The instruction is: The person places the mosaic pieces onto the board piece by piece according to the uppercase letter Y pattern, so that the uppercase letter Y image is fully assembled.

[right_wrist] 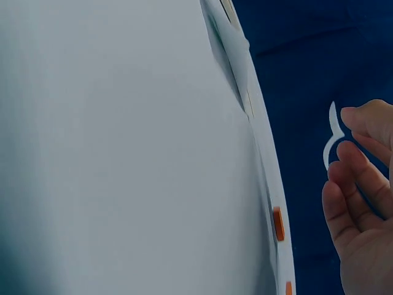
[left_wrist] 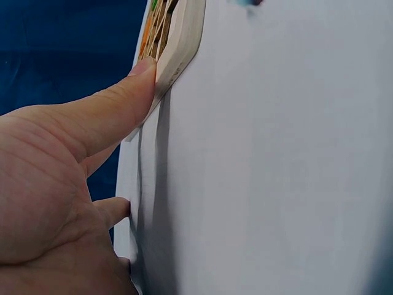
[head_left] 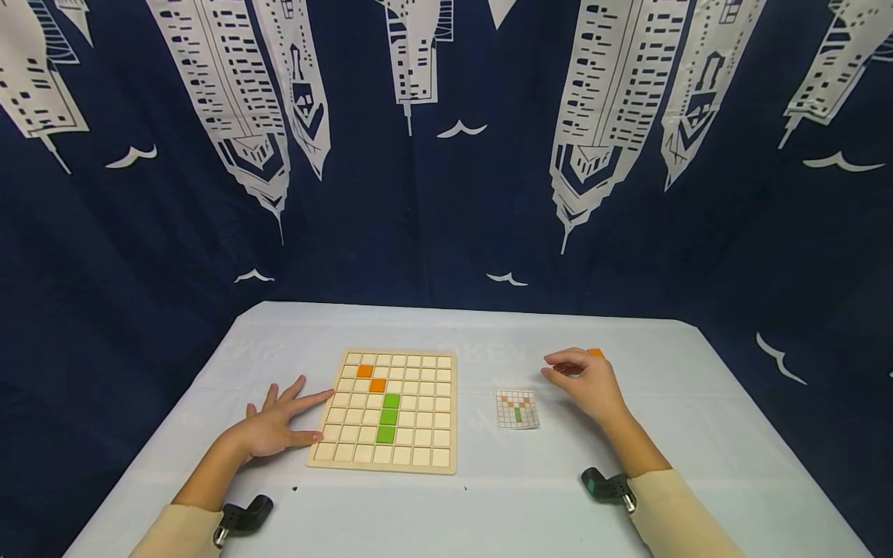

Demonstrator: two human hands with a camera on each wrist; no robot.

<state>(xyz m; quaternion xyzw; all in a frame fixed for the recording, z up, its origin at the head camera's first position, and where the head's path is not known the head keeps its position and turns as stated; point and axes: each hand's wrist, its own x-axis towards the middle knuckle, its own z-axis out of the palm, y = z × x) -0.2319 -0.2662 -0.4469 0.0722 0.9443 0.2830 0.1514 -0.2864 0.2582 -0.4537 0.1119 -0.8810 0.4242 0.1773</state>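
A wooden grid board (head_left: 423, 417) lies on the table's left half. Two orange tiles (head_left: 377, 386) sit in its cells on a diagonal, with three green tiles (head_left: 387, 417) in a column below. My left hand (head_left: 272, 426) is spread out beside it, thumb (left_wrist: 132, 101) and index finger touching its left edge. Right of the small pattern card (head_left: 517, 409), my right hand (head_left: 586, 380) hovers over the table with loosely bent fingers. In the right wrist view nothing shows between thumb and fingertips (right_wrist: 347, 153). An orange tile (head_left: 595, 353) lies behind this hand, partly hidden.
In the right wrist view, an orange tile (right_wrist: 279, 224) and part of another (right_wrist: 288, 287) lie near the hand. The white tabletop (head_left: 377, 511) has two small dark specks near its front. A dark blue patterned curtain (head_left: 418, 217) hangs behind the table.
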